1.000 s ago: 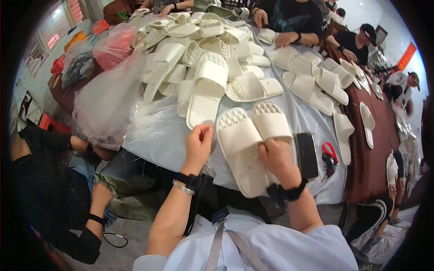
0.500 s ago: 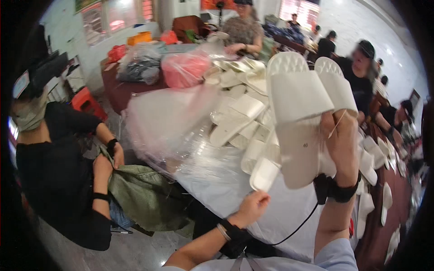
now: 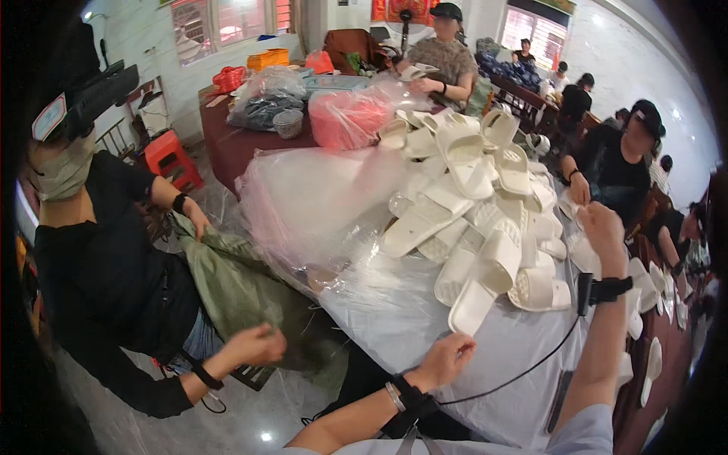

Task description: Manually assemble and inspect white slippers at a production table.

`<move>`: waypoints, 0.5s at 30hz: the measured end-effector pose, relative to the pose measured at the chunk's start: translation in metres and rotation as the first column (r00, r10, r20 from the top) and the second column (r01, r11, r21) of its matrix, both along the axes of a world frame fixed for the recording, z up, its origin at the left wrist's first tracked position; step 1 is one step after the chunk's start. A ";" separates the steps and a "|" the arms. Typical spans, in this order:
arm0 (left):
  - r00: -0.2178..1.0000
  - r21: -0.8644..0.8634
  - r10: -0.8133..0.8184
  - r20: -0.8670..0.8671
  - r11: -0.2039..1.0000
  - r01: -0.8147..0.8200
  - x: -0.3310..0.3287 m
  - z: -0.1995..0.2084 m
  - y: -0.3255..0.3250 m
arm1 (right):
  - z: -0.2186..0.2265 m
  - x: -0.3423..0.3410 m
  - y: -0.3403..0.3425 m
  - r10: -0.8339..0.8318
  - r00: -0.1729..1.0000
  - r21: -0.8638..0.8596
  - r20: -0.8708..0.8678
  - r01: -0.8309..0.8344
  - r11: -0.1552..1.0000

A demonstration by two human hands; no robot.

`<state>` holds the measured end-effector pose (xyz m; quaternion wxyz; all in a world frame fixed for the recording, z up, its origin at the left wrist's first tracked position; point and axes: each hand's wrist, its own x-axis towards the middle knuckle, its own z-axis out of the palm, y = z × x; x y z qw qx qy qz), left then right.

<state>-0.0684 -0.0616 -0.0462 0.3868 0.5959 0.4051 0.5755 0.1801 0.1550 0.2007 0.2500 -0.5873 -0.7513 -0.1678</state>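
My left hand (image 3: 443, 359) is held low over the near edge of the table, its fingers curled together. Whatever it might hold does not show; the toe of a white slipper (image 3: 485, 280) lies just beyond its fingertips. My right hand (image 3: 603, 231) reaches out at the right side of the pile, the back of the hand toward me, with its fingers partly hidden. Part of a white slipper (image 3: 582, 254) shows beside and below it. The heap of white slide slippers (image 3: 436, 208) has quilted footbeds and broad straps, and the pieces lie at many angles.
Clear plastic bags (image 3: 318, 205) lie left of the heap; a pink bag (image 3: 345, 121) sits behind. At left a person (image 3: 114, 265) handles green cloth (image 3: 235, 277). Another person (image 3: 610, 163) reaches toward the slippers at right. A black cable (image 3: 523, 375) joins my wrist straps.
The slippers my right hand held up are no longer raised in front of me. That hand has moved outward, revealing the heap. The person at left has brought one hand nearer me.
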 end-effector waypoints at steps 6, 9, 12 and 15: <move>0.998 -0.076 0.028 -0.064 0.997 -0.033 -0.011 -0.014 0.011 | 0.019 0.149 -0.109 -0.330 0.944 0.060 0.013 0.329 0.942; 0.992 -0.041 0.080 -0.097 0.996 -0.084 -0.011 0.002 0.010 | 0.011 0.208 -0.178 -0.649 0.757 -0.032 0.074 0.653 0.757; 0.995 -0.109 -0.051 -0.084 0.993 0.042 -0.013 -0.001 0.012 | -0.001 0.256 -0.248 -0.783 0.614 -0.066 0.095 0.789 0.611; 0.997 -0.060 -0.047 -0.053 0.997 0.043 -0.003 -0.006 0.012 | -0.035 0.308 -0.312 -0.849 0.518 -0.093 0.103 0.855 0.510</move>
